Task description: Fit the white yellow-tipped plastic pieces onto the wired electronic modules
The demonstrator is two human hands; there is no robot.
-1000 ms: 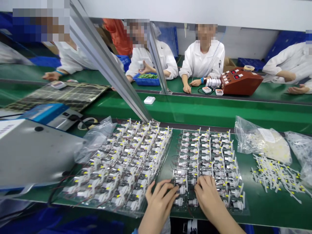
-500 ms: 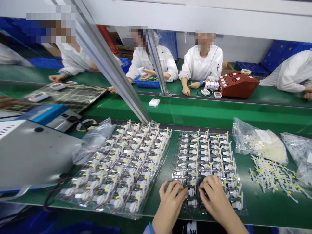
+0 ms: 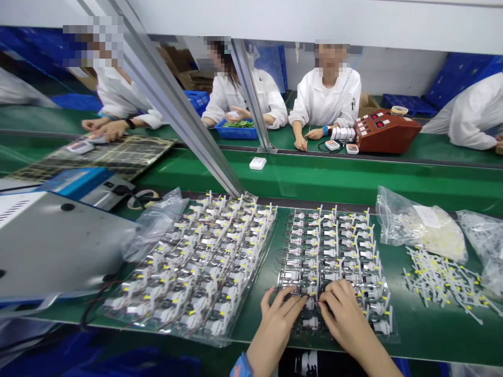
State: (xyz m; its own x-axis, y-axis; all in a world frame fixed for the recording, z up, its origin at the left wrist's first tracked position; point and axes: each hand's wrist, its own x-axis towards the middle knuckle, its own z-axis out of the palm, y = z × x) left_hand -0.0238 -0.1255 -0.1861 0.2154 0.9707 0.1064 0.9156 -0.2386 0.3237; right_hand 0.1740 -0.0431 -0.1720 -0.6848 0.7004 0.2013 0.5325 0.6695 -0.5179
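Note:
A clear plastic tray (image 3: pixel 291 247) holds rows of small white-and-dark parts, many with white strips and yellow tips. My left hand (image 3: pixel 278 314) rests over its lower left, thumb and fingertips drawn together at a small white part (image 3: pixel 310 302). From the right side, my right hand (image 3: pixel 341 309) reaches the same part with curled, pinched fingers. What either hand grips is too small and hidden to name. To the left lies a second tray (image 3: pixel 251 269) filled with similar parts. Loose white strips with yellow tips (image 3: pixel 436 277) are piled at the right.
Plastic bags (image 3: pixel 428 222) lie behind the pile. A grey metal box (image 3: pixel 66 246) occupies the left. A metal post (image 3: pixel 176 104) slants down behind the trays. Across a green belt (image 3: pixel 314 178) carrying a white device (image 3: pixel 258 163), people in white coats sit by a red-brown box (image 3: pixel 387 131).
The white device on the belt has shifted right. My hands have barely moved, staying at the tray's lower middle. Across the belt, a person's hands now reach the white devices at left.

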